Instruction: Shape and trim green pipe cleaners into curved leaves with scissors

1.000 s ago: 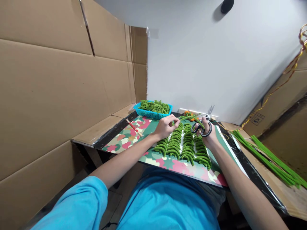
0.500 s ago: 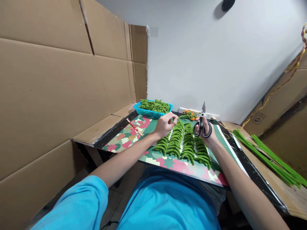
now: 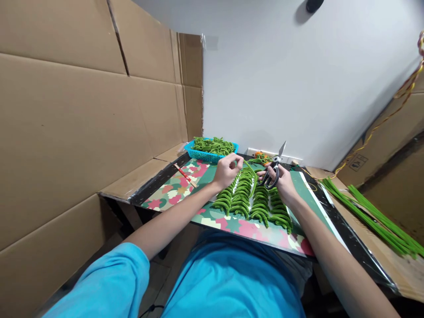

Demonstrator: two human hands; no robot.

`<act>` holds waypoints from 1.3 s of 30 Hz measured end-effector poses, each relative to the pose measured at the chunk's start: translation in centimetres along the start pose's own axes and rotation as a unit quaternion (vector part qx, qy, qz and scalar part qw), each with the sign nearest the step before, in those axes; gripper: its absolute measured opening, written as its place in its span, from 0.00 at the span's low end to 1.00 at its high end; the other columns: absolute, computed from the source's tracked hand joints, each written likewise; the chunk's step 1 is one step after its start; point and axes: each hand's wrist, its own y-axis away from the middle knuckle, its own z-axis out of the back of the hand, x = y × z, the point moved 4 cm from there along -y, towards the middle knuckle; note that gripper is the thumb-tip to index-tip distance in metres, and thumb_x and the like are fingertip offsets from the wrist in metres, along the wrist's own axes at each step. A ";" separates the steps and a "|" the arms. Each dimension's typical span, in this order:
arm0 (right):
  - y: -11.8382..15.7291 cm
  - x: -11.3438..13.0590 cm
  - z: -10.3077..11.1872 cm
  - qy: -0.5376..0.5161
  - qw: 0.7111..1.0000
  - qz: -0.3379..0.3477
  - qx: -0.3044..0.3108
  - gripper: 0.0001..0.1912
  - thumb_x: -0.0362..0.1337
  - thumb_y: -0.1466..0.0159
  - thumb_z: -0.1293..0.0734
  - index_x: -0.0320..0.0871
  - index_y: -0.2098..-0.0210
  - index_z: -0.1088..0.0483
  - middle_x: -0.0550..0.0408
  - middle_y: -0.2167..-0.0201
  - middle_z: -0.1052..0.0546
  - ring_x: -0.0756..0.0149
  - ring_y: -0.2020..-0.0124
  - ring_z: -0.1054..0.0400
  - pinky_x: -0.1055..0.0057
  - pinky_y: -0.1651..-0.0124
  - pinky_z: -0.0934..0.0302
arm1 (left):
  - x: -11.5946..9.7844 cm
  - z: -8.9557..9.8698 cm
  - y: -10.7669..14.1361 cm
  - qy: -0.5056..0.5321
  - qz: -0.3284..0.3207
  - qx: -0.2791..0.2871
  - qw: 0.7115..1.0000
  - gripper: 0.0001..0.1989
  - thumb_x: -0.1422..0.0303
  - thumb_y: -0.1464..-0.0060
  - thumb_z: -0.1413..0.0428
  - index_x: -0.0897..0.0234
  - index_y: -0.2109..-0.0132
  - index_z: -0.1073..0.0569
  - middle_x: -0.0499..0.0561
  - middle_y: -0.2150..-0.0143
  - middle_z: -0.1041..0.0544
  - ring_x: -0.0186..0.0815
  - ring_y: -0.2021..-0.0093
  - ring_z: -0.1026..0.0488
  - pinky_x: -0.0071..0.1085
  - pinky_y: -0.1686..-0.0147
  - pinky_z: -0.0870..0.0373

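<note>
My left hand (image 3: 228, 171) is closed in a pinch on a green pipe cleaner (image 3: 251, 171), which curves down to the right from the fingertips. In my right hand (image 3: 285, 182) is a pair of scissors (image 3: 272, 173) with black-and-grey handles, its metal blades tilted up to the right. The scissors are a little right of the pipe cleaner and look apart from it. Below both hands lie several rows of short, curved green pipe cleaner pieces (image 3: 243, 194) on a patterned mat (image 3: 175, 192).
A blue basket (image 3: 212, 157) heaped with green pieces stands at the back left. Orange-and-green bits (image 3: 261, 157) lie by the wall. A red-and-wood stick (image 3: 186, 176) rests on the left. Long green pipe cleaners (image 3: 374, 221) lie far right. Cardboard (image 3: 82, 115) walls the left side.
My right hand has turned and shifted slightly left, tilting the scissors so the blades lean right. My left hand has moved very slightly left and up, still pinching the pipe cleaner.
</note>
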 end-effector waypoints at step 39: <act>0.5 0.5 -0.3 0.000 1.000 -0.004 -0.003 0.18 0.38 0.48 0.21 0.45 0.59 0.25 0.62 0.78 0.23 0.67 0.80 0.30 0.72 0.76 0.37 | 1.5 -2.8 1.1 0.116 0.162 0.267 0.943 0.22 0.52 0.40 0.38 0.70 0.62 0.18 0.47 0.74 0.26 0.27 0.78 0.38 0.26 0.77 0.44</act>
